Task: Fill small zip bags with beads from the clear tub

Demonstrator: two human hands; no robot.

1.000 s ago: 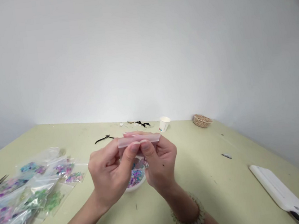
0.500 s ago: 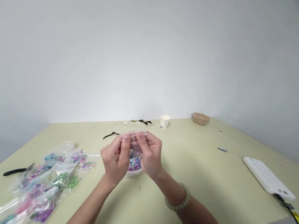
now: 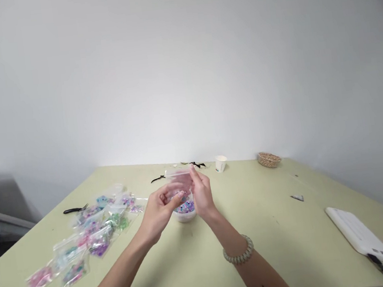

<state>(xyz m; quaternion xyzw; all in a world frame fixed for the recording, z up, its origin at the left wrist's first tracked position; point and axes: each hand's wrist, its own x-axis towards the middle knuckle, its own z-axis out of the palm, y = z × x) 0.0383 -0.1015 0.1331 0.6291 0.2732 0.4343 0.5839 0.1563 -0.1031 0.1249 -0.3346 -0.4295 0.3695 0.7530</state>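
Note:
A clear zip bag (image 3: 182, 178) is held up over a round tub of purple and blue beads (image 3: 185, 214). My right hand (image 3: 201, 191) pinches the bag's right side near the top, thumb upward. My left hand (image 3: 162, 208) is at the bag's lower left, thumb and fingers closed around its lower part, where a few beads show. The tub stands on the table directly behind and below my hands, partly hidden by them.
Bead-filled bags (image 3: 98, 236) spread over the left side beside black-handled pliers (image 3: 76, 209). Farther back are other pliers (image 3: 157, 179), a paper cup (image 3: 221, 163) and a bowl of tan pieces (image 3: 269, 159). A white device (image 3: 361, 235) lies right.
My left hand has moved from the bag's top edge down to its lower left. My right hand still grips the bag. The view has turned left, showing more of the table's left side.

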